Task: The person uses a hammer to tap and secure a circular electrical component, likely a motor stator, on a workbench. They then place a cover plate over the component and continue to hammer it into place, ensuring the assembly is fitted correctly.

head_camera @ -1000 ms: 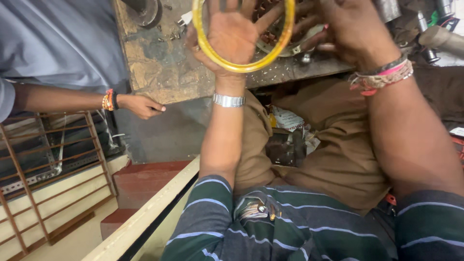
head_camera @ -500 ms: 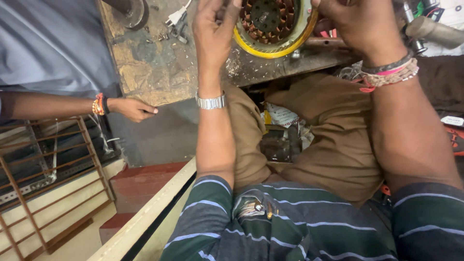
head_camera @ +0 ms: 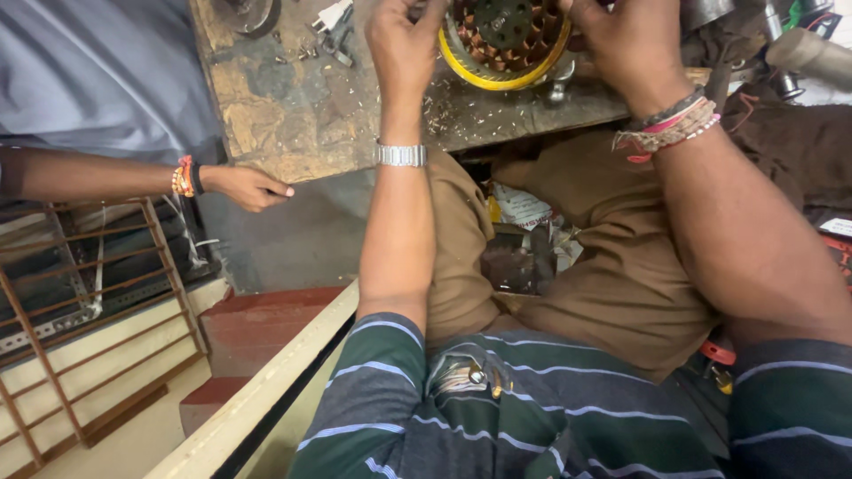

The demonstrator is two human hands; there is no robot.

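Both hands, left (head_camera: 404, 44) and right (head_camera: 626, 44), grip the yellow-rimmed motor stator (head_camera: 504, 40).

Soft, even daylight fills the scene, with no hard shadows on the worn workbench (head_camera: 293, 98). The brightest area is the pale floor and ledge at lower left, slightly washed out. Under the bench, around the clutter between the knees, it turns dim and detail is lost. The left hand (head_camera: 404, 44) and right hand (head_camera: 626, 40) are cut by the top edge and a little soft from motion. The wide lens bends the forearms and the metal grille (head_camera: 80, 310) outward near the edges. The striped shirt (head_camera: 532, 417), closest to the camera, is mildly out of focus
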